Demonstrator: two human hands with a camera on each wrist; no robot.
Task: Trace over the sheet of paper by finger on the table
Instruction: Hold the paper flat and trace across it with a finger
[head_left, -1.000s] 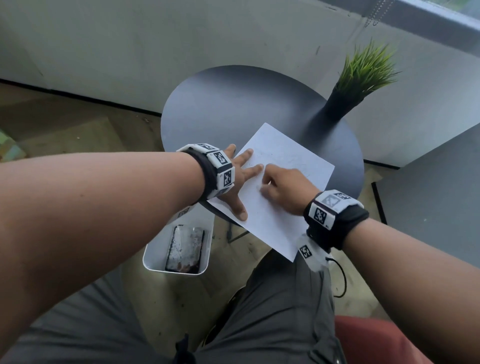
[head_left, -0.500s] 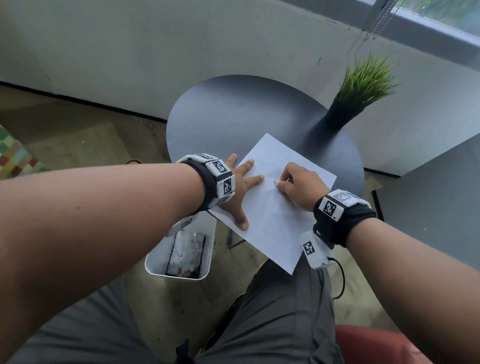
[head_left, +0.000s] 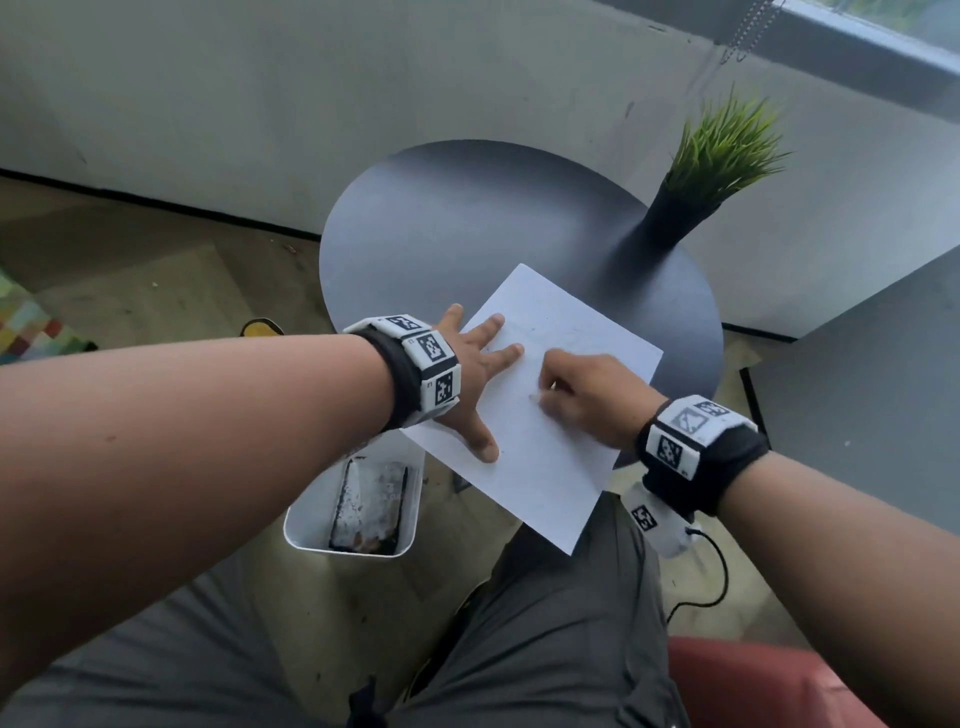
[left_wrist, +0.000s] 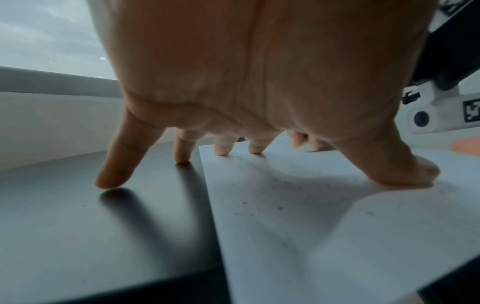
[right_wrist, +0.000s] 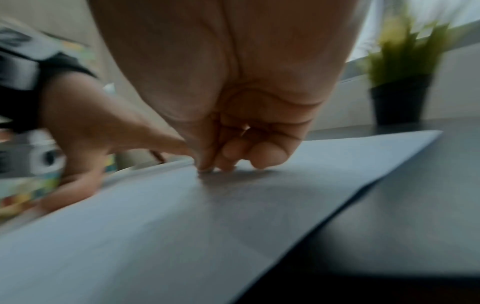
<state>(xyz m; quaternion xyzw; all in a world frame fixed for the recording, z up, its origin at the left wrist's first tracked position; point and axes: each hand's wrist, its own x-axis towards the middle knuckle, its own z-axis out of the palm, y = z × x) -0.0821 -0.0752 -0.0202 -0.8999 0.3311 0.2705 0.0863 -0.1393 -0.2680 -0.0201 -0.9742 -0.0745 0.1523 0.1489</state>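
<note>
A white sheet of paper (head_left: 545, 467) lies on the round dark table (head_left: 467, 234), its near corner hanging over the edge. My left hand (head_left: 478, 384) is spread flat: thumb and two fingers press the sheet (left_wrist: 311, 226), the two outer fingers (left_wrist: 114, 172) stand on the bare tabletop (left_wrist: 103, 236). My right hand (head_left: 587, 395) is curled like a fist in the middle of the sheet, holding nothing. In the blurred right wrist view its curled fingertips (right_wrist: 207, 166) touch the paper (right_wrist: 182, 226), beside my left hand (right_wrist: 91, 127).
A black pot with a green grass plant (head_left: 670, 218) stands at the table's far right edge. Below the near left edge, a white bin (head_left: 353, 509) sits on the floor. A grey surface (head_left: 857, 364) is at the right, a red seat (head_left: 753, 686) under me.
My right fingertip has slid over the sheet, away from my left fingers and a little nearer to me. The left hand has stayed pressed in place.
</note>
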